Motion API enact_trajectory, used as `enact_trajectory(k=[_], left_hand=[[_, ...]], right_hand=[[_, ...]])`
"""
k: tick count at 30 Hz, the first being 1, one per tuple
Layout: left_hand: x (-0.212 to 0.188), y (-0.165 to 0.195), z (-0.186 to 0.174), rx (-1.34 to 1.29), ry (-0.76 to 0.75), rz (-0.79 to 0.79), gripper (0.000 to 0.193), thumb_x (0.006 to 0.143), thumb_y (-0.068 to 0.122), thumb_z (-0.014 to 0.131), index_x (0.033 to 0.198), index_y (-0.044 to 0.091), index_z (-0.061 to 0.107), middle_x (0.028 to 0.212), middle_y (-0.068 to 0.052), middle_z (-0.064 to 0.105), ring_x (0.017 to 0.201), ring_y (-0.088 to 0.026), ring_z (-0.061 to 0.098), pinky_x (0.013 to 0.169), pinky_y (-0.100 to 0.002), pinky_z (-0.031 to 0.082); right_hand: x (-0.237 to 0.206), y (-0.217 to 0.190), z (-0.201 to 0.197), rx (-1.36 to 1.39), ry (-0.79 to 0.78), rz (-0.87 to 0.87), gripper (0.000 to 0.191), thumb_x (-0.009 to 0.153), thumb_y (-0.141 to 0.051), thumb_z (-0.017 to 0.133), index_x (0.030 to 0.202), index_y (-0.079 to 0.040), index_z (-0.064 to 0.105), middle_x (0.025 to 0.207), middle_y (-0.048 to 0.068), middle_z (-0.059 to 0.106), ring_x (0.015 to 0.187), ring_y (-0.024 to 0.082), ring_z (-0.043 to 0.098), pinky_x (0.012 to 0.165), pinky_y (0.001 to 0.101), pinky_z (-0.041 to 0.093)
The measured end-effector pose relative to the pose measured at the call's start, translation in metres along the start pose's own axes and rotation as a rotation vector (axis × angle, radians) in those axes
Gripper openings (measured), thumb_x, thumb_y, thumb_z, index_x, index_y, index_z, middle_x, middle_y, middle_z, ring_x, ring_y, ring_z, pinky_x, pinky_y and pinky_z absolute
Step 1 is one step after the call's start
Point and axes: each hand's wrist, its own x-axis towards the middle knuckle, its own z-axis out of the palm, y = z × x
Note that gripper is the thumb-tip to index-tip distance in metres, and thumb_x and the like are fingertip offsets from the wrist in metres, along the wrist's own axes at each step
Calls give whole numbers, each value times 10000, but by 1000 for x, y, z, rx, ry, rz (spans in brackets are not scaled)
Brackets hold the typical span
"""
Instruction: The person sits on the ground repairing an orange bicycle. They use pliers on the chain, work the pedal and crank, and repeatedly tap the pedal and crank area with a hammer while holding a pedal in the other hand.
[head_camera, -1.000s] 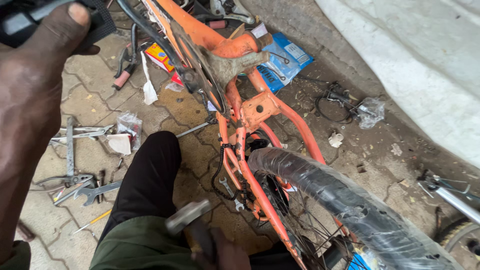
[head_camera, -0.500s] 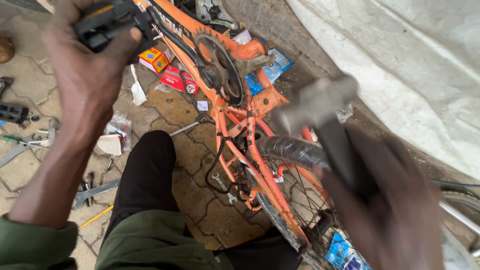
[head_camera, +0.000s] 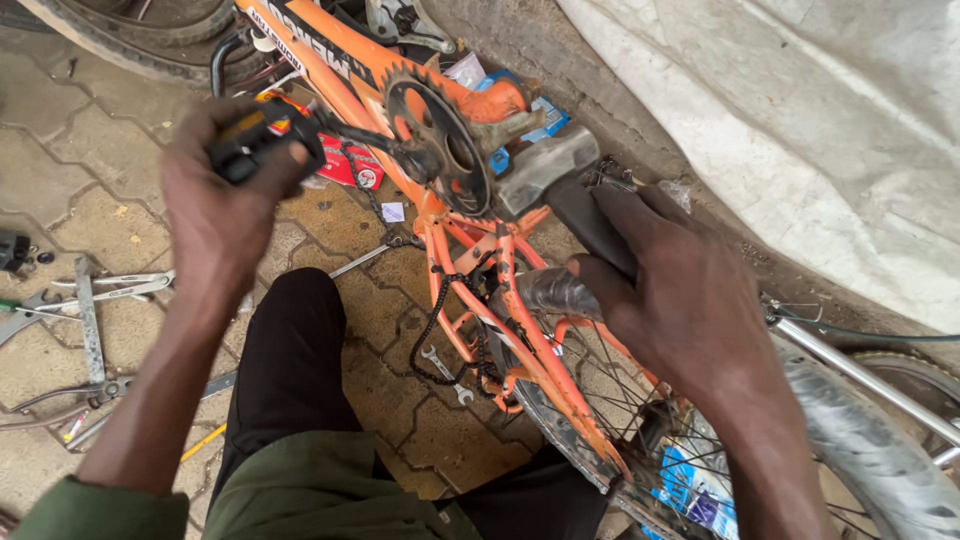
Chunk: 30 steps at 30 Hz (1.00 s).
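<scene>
Left hand (head_camera: 225, 205) is gripping the black pedal (head_camera: 262, 145) — fingers wrapped tight round it, holding the crank arm (head_camera: 365, 140) out toward the upper left. Right hand (head_camera: 672, 300) is closing round the dark handle of a hammer (head_camera: 560, 185), its grey metal head (head_camera: 545, 168) sitting just beside the chainring (head_camera: 440, 145), on its right, close to the crank's centre; whether the head is touching metal there I cannot tell, the edge is blurring. The relation that matters: the crank arm is running from the pedal in the left hand down and right to the chainring's hub, and the hammer is lying along a line from the right hand up and left toward that same hub — so the two hands are facing each other across the chainring, left hand steadying on the far end, right hand nearer the hub with the tool. The orange bike frame (head_camera: 330, 60) is lying upside down, its stays (head_camera: 520, 330) running down and right between the person's knee (head_camera: 300, 330) and the rear wheel (head_camera: 850, 430). A loose chain (head_camera: 440, 310) is hanging off the frame below the chainring. Spanners and pliers (head_camera: 90, 320) are lying on the paving (head_camera: 60, 140) well apart to the left, out of either hand's reach right now. A small spanner (head_camera: 445, 365) is lying on the ground under the frame.
</scene>
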Motion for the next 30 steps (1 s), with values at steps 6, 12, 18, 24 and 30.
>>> enact_trajectory(k=[6,12,18,24,30], left_hand=[[-36,-25,21,18,-60,-86,427,915,88,763,1287,-37,592,1051,-147,760,839,-171,736,736,-298,608],[-76,-31,36,140,-58,-35,414,885,129,796,1246,8,633,1055,-119,772,940,-149,732,832,-299,576],[-87,-29,38,164,-85,-139,407,870,138,790,1241,29,663,1023,-127,796,855,-158,740,755,-307,579],[-131,-6,54,217,-86,309,437,847,90,835,1237,17,651,1048,-159,738,932,-224,754,804,-314,595],[-132,30,43,249,-268,705,532,846,45,839,1302,-55,586,1042,-132,704,893,-237,716,757,-348,593]], right_hand=[[13,4,-12,0,-226,78,474,861,-315,739,1267,-87,645,848,180,738,681,349,721,734,505,528],[22,-1,-24,-221,-471,252,567,979,-319,640,1516,-201,498,691,160,696,562,296,712,651,442,570],[22,4,-23,-185,-394,126,607,944,-335,691,1499,-183,496,647,203,689,551,335,703,632,476,561],[22,12,-17,-147,-374,133,536,932,-291,690,1426,-143,544,642,201,694,555,336,705,608,468,564],[20,13,-14,-137,-390,154,544,943,-239,667,1457,-126,529,623,188,687,515,306,701,573,440,569]])
